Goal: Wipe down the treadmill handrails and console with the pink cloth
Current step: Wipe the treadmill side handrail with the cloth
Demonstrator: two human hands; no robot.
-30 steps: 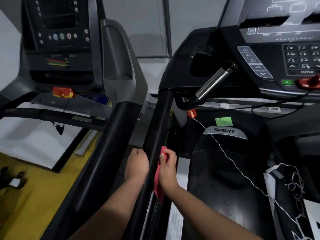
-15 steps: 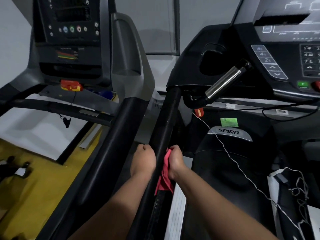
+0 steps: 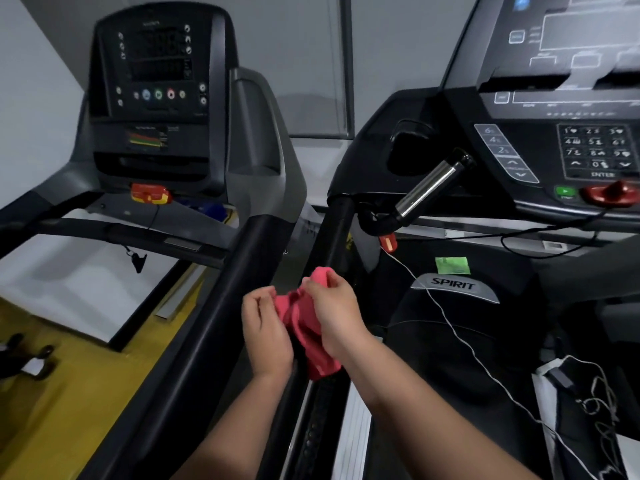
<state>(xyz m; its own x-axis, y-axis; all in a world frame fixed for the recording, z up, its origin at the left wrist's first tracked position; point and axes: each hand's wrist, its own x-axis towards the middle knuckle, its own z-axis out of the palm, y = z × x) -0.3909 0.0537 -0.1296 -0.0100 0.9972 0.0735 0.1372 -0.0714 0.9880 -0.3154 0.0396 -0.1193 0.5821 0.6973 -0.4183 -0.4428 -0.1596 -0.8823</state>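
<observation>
Flooring [image 3: 52, 410] in yellow was seen far left beneath a white wall [image 3: 34, 98], with dark objects [image 3: 34, 355] at its edge too blurred to be named. A neighbouring treadmill's grey console [image 3: 156, 81] was set next, a red safety key [image 3: 150, 195] fixed below it and its black side rail [image 3: 214, 323] running down. The left hand [image 3: 266, 337] was curled, an edge of the pink cloth [image 3: 304, 327] pinched in it; the bunched top of the cloth was gripped by the right hand [image 3: 334, 310]. The cloth was held in front of the black handrail [image 3: 334, 233]; contact could not be judged. A chrome pulse grip [image 3: 429, 185], a green sticker [image 3: 452, 265] and a white cord [image 3: 453, 330] were found further right. The Spirit console [image 3: 571, 98] was cut off at the right edge, its display blurred.
</observation>
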